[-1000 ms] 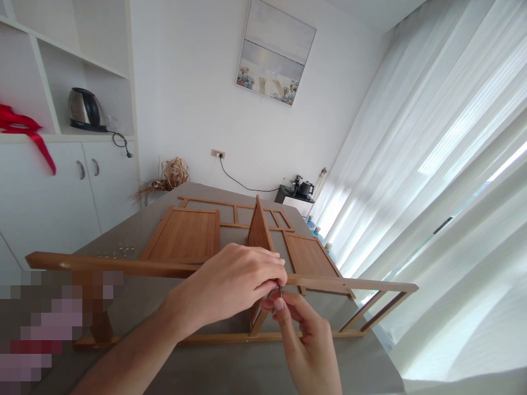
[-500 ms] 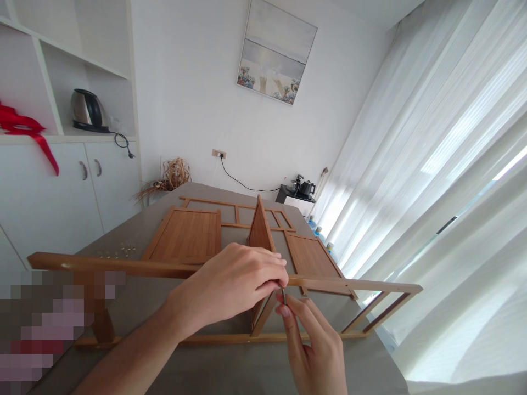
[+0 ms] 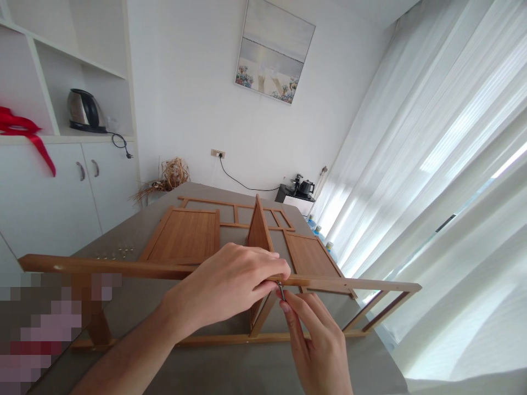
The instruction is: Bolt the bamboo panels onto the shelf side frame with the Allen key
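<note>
A wooden frame stands on edge across the table in front of me. My left hand is closed over its top rail near the middle, fingers on the far side and thumb on the near side. Between thumb and fingertips my right hand pinches a thin metal bolt, tilted, just below that rail. The bolt's upper end is close to my left thumb; I cannot tell whether it enters the wood. Behind my left hand, an upright wooden panel meets the frame; the joint is partly hidden.
Flat on the grey table lie a left wooden panel, a right wooden panel and a slatted frame. Several small metal fittings are scattered at left. A pixelated person is at the lower left.
My right hand has shifted slightly right and down, and more of the bolt shows. The left hand keeps its grip on the rail. The view has shifted slightly.
</note>
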A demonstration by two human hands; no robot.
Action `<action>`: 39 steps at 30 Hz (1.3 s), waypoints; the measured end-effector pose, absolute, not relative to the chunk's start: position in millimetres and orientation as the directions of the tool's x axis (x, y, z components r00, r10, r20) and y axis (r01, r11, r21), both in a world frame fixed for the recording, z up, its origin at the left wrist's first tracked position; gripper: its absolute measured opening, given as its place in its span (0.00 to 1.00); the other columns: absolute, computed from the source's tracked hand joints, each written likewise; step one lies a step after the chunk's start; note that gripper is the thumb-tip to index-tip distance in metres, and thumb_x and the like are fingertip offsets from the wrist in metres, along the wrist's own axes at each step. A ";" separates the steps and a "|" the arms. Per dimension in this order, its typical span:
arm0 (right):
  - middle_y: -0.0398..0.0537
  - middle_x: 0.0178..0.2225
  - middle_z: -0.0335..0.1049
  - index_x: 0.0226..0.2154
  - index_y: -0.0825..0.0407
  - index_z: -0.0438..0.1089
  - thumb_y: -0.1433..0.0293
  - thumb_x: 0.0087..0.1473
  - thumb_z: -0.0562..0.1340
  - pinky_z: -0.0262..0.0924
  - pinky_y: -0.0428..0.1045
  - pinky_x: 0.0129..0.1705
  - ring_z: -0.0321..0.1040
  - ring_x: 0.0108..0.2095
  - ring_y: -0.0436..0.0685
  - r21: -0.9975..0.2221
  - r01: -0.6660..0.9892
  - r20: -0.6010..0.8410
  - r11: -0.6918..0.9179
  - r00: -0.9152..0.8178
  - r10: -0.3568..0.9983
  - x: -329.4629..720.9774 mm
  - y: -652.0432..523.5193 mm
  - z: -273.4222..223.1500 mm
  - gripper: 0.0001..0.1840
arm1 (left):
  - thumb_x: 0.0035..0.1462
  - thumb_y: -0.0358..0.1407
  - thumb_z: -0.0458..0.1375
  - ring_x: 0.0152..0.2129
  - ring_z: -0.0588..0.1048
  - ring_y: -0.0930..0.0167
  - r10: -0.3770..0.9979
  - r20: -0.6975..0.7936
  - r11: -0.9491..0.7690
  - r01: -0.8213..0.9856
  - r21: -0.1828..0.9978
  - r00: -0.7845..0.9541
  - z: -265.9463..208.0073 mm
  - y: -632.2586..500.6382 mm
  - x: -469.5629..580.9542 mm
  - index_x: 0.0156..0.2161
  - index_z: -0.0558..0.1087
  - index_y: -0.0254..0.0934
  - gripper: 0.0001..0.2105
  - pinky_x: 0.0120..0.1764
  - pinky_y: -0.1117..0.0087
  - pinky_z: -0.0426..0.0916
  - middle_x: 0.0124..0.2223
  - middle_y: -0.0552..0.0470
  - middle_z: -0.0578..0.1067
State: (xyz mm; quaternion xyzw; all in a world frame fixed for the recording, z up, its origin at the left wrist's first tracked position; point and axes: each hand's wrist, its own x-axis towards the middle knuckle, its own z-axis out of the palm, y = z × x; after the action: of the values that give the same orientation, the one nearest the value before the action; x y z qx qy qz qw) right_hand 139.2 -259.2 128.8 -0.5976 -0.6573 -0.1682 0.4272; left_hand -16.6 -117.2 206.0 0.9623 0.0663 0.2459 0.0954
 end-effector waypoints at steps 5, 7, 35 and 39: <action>0.45 0.38 0.73 0.49 0.46 0.71 0.74 0.66 0.57 0.66 0.43 0.40 0.72 0.38 0.50 -0.304 0.928 0.770 0.214 0.108 0.629 137.8 -259.5 129.7 0.12 | 0.64 0.35 0.60 0.33 0.78 0.71 0.271 0.414 -0.951 0.174 0.257 0.869 208.2 -119.3 -16.4 0.46 0.66 0.44 0.08 0.34 0.70 0.63 0.40 0.62 0.79; 0.45 0.38 0.74 0.49 0.46 0.71 0.74 0.66 0.57 0.66 0.43 0.41 0.72 0.38 0.50 -0.304 0.927 0.768 0.218 0.103 0.633 137.7 -258.7 130.1 0.13 | 0.64 0.35 0.60 0.34 0.79 0.70 0.286 0.404 -0.944 0.183 0.274 0.869 207.7 -119.7 -16.1 0.46 0.67 0.44 0.08 0.36 0.70 0.64 0.40 0.61 0.79; 0.44 0.33 0.72 0.44 0.48 0.71 0.72 0.66 0.58 0.66 0.43 0.36 0.72 0.33 0.50 -0.358 0.913 0.760 0.197 0.162 0.630 139.3 -263.4 127.8 0.08 | 0.64 0.36 0.59 0.46 0.78 0.66 0.262 0.489 -0.953 0.144 0.265 0.832 203.4 -119.9 -14.7 0.45 0.75 0.43 0.06 0.52 0.65 0.70 0.50 0.55 0.79; 0.43 0.32 0.72 0.43 0.47 0.72 0.71 0.66 0.58 0.66 0.43 0.35 0.72 0.32 0.50 -0.362 0.910 0.761 0.201 0.164 0.627 139.0 -262.7 127.9 0.07 | 0.65 0.36 0.58 0.48 0.78 0.64 0.251 0.492 -0.957 0.138 0.256 0.834 202.1 -119.5 -13.8 0.45 0.75 0.43 0.06 0.51 0.64 0.71 0.49 0.55 0.80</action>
State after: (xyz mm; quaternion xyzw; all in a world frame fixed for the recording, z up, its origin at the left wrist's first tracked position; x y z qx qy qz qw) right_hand 139.0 -262.7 127.9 -0.6127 -0.6274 -0.1556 0.4548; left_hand -13.8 -119.5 202.1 0.9517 0.1022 0.2697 0.1054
